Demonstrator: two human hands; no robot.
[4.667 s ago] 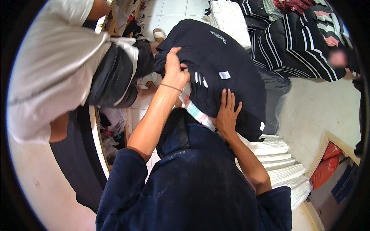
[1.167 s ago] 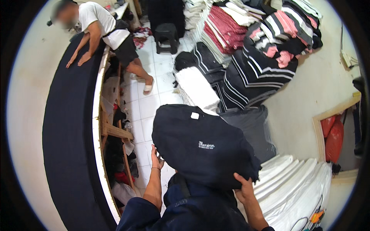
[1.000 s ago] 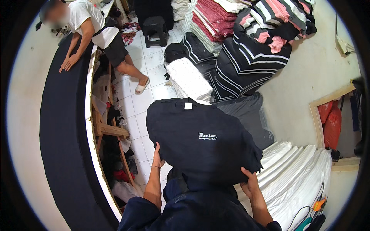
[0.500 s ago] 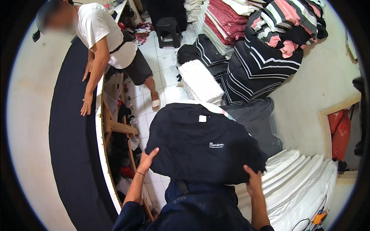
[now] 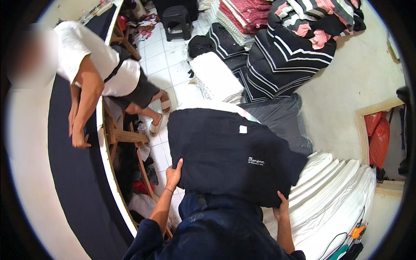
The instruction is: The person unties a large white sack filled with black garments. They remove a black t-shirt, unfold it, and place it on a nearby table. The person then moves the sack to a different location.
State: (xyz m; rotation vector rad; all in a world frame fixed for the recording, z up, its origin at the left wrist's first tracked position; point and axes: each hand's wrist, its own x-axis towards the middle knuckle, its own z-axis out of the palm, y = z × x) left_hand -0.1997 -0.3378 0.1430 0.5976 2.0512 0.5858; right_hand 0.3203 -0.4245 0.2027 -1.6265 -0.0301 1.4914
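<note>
Black folded cloth garment bundle [image 5: 216, 151]: held up before the wearer's navy shirt [image 5: 212, 234], spread wide between both hands; a small white square tag [image 5: 243, 129] sits near its far edge, white script print [image 5: 256, 160] toward its right side

Left hand [image 5: 173, 177]: gripping the bundle's near left edge, thumb on top of the cloth, fingers mostly hidden

Right hand [image 5: 281, 209]: gripping the bundle's near right edge, thumb lying up over the cloth

White strip of material [image 5: 203, 105]: showing along the bundle's far edge

White folded cloth stack [image 5: 216, 78]: beyond the bundle's far edge, on the floor side

Black white-striped fabric heap [image 5: 286, 65]: beyond the bundle, to its right

Dark grey plastic-wrapped package [image 5: 281, 117]: behind the bundle's far right side, partly covered by it

Long white layered sheets [image 5: 329, 195]: right of the bundle

Long black cloth [image 5: 73, 173]: left of the bundle, on a white-edged table [image 5: 108, 164]

Co-worker in white shirt and dark shorts [image 5: 99, 65]: left of and beyond the bundle, leaning over the long black cloth, arms reaching down to it
</note>
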